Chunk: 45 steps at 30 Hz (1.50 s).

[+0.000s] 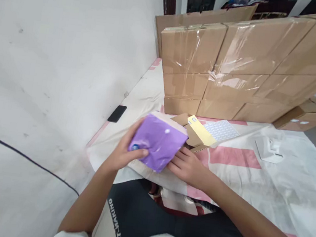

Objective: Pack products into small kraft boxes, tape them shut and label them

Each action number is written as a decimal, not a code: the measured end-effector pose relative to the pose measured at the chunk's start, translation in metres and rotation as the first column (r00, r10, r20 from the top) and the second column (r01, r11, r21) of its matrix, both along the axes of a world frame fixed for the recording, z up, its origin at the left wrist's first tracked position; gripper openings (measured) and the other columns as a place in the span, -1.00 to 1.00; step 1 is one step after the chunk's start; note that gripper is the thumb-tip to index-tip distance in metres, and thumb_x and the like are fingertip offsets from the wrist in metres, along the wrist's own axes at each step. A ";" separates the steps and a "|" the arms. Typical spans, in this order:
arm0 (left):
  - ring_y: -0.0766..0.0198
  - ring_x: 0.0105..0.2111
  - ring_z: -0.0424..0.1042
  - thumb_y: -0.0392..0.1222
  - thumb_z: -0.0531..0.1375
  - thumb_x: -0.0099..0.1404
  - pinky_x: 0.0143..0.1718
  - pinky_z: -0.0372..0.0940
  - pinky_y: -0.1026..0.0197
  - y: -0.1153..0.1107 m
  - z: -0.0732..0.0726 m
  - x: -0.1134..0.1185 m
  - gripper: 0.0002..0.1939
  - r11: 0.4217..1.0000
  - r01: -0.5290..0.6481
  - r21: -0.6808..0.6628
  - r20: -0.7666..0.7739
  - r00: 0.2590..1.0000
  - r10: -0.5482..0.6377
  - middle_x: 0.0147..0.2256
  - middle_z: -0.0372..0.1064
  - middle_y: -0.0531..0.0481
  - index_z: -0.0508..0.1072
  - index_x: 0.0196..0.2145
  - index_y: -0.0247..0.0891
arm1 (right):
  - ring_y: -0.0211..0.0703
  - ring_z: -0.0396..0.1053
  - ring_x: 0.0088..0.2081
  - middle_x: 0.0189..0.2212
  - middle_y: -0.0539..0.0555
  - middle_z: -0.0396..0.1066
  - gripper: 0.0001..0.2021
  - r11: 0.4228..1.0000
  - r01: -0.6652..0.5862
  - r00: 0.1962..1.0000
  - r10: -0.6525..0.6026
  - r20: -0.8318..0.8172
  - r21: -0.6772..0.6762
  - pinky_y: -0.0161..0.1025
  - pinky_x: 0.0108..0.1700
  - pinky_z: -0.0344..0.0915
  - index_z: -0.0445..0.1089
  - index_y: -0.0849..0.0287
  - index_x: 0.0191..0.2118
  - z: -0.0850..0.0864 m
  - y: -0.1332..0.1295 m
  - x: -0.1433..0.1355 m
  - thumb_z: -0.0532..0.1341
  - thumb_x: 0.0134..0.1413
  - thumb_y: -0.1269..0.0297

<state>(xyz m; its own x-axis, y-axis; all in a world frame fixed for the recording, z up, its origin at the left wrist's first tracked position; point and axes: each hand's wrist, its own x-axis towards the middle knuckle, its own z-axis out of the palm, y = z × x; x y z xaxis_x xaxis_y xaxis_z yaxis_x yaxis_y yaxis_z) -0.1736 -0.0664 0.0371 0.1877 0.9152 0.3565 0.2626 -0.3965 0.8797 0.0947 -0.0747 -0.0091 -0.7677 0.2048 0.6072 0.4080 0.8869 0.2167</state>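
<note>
A purple plastic packet (159, 140) with a white spot and a small blue mark is held tilted above the cloth-covered surface. My left hand (126, 151) grips its left side, thumb across the front and the other fingers behind. At the packet's lower right edge is my right hand (185, 166), its fingers curled and partly hidden behind the packet. Just beyond, an opened brown cardboard box (194, 136) lies with a yellow strip (202, 131) on it, and a blue-and-white patterned sheet (222, 130) lies beside that.
Stacked cardboard boxes (239, 67) wrapped in clear tape form a wall at the back. A black phone (117, 113) lies by the white wall (68, 53) on the left. Farther right are a white piece of packaging (269, 149) and another carton (305, 115).
</note>
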 end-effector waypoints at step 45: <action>-0.03 0.12 0.40 -0.23 -0.06 0.49 0.09 0.31 0.01 0.025 -0.096 0.136 -0.41 0.982 0.187 -0.024 -0.997 0.064 -0.037 0.14 0.35 -0.43 0.02 0.41 -0.47 | -0.17 0.26 -0.26 -0.33 0.05 0.41 -0.83 0.997 0.053 0.995 -0.048 -0.091 0.056 -0.16 -0.12 0.07 0.37 0.22 -0.30 -0.024 -0.060 0.043 0.13 0.36 0.52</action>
